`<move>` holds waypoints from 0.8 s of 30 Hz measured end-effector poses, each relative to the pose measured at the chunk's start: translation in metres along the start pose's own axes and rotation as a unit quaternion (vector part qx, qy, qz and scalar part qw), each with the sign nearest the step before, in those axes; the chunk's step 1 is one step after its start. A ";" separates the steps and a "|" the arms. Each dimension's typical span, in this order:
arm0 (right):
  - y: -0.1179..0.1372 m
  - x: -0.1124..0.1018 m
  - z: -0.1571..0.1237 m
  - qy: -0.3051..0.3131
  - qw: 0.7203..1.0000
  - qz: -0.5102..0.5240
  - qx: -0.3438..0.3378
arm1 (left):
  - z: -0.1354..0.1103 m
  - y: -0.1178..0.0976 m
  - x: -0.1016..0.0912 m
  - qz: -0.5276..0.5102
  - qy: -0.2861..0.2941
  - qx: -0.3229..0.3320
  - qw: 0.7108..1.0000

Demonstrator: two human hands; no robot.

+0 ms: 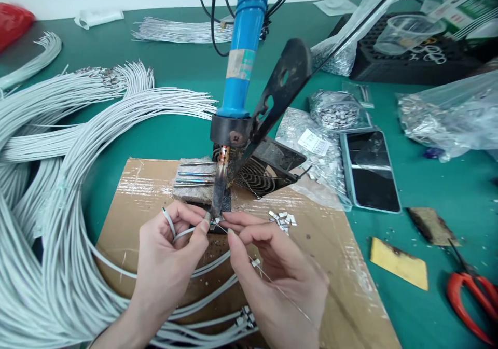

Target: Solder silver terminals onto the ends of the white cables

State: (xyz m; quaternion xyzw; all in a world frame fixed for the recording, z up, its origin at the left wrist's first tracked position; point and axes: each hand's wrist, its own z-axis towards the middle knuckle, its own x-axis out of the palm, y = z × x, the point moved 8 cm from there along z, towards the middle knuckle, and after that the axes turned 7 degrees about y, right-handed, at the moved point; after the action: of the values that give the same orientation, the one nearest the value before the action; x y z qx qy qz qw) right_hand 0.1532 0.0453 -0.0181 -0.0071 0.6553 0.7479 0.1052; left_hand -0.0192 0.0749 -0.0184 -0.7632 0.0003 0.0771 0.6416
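Observation:
My left hand (171, 255) pinches a white wire (177, 233) looped over its fingers, holding the wire's end under the tip of a blue-handled soldering iron (241, 64) that stands in a black metal stand (272, 105). My right hand (272, 266) pinches a thin strand of solder wire (280, 289) and brings its end to the same spot at the iron's tip (216, 218). Both hands meet over a taped cardboard sheet (342, 266). A small pile of metal terminals (283, 219) lies just right of the hands.
Large bundles of white wires (58, 183) fill the left side. A phone (369, 170), plastic bags of metal parts (447, 115), a yellow sponge (399, 263) and red scissors (472, 297) lie on the green table to the right. A small fan (264, 175) sits behind the iron.

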 end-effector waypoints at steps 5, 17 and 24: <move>0.001 0.001 0.001 0.003 1.000 -0.001 -0.001 | -0.001 0.005 -0.002 0.015 0.019 -0.004 1.000; -0.002 0.002 0.000 0.001 1.000 0.006 0.013 | -0.002 0.005 -0.002 0.027 0.016 -0.006 0.999; 0.001 0.001 0.001 -0.007 1.000 0.001 -0.003 | -0.002 0.004 -0.002 0.039 0.017 -0.001 0.999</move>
State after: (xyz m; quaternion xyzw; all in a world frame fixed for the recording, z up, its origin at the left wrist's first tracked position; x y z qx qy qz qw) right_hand 0.1523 0.0461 -0.0176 -0.0019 0.6523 0.7501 0.1090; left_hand -0.0218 0.0717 -0.0220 -0.7641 0.0415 0.0890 0.6375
